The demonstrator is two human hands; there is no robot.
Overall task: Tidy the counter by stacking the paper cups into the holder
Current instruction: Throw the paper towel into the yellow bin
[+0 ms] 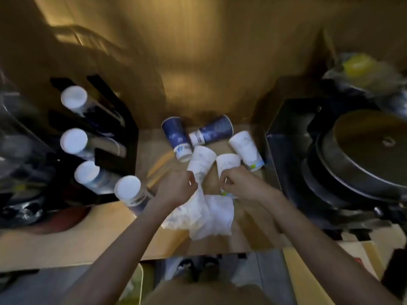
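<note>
Several paper cups lie on their sides on the wooden counter point(66, 234): two dark blue cups point(175, 137) point(213, 132) at the back and three white ones nearer me. My left hand point(177, 188) is closed on the lower end of a white cup point(201, 160). My right hand point(239, 181) is closed on another white cup point(228, 162). A third white cup point(246, 150) lies free to the right. The black cup holder point(114, 137) stands at the left with several stacks of cups point(73, 140) sticking out of its slots.
Crumpled white plastic wrapping point(204, 214) lies on the counter just under my hands. A black appliance with a round metal lid point(370, 146) stands at the right. Dark clutter fills the far left. The wall rises right behind the cups.
</note>
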